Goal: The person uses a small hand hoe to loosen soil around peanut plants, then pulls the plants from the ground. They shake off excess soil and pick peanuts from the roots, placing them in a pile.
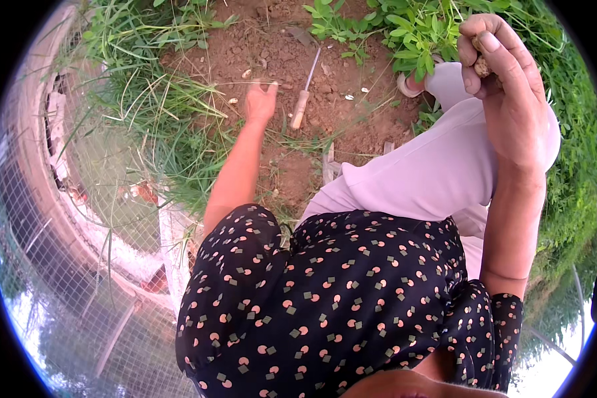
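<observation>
My right hand (510,87), raised at the upper right, is closed around a few soil-covered peanut pods (482,67). Low over the reddish-brown soil (323,107), my left hand (260,102) is blurred, its thumb and fingers apart, and I see nothing between them. One pale peanut pod (247,73) lies just beyond its fingertips; another pod (233,101) rests to its left. To the right of that hand a screwdriver (301,107) lies on the soil, its thin metal shaft pointing away from me.
Leafy peanut plants (408,35) grow at the top and along the right. Tall grass (169,119) borders the soil on the left, beside a wire mesh fence (79,278). My bent leg (413,159) takes up the right middle. White shell bits (349,97) dot the soil.
</observation>
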The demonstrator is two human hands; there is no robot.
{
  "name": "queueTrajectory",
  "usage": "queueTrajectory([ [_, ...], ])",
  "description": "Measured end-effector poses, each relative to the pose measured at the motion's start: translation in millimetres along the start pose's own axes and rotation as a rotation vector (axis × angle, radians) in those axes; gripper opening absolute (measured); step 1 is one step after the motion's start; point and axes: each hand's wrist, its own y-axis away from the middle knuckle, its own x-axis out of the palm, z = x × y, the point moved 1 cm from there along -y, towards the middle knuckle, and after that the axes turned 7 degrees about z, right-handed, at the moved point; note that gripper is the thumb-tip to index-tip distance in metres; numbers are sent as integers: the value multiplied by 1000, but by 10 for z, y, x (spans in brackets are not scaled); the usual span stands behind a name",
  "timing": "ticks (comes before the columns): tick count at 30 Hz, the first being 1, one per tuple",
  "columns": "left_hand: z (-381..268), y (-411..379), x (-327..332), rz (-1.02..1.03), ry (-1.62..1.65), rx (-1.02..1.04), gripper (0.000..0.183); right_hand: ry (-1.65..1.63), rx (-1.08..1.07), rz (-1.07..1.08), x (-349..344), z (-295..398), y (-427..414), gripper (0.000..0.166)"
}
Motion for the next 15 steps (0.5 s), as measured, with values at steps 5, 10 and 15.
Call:
queueTrajectory([
  [5, 456, -764, -1066, -128, -879, 136, 60, 13, 20, -16, -52, -19, -2, 27],
  [10, 941, -830, -1265, 336, -1093, -249, 40, 0, 24, 10, -148, -40, -21, 30],
  [15, 1038, -636, -900, 224, -915, -303, 35, 34, 22, 41, -91, -20, -89, 29],
])
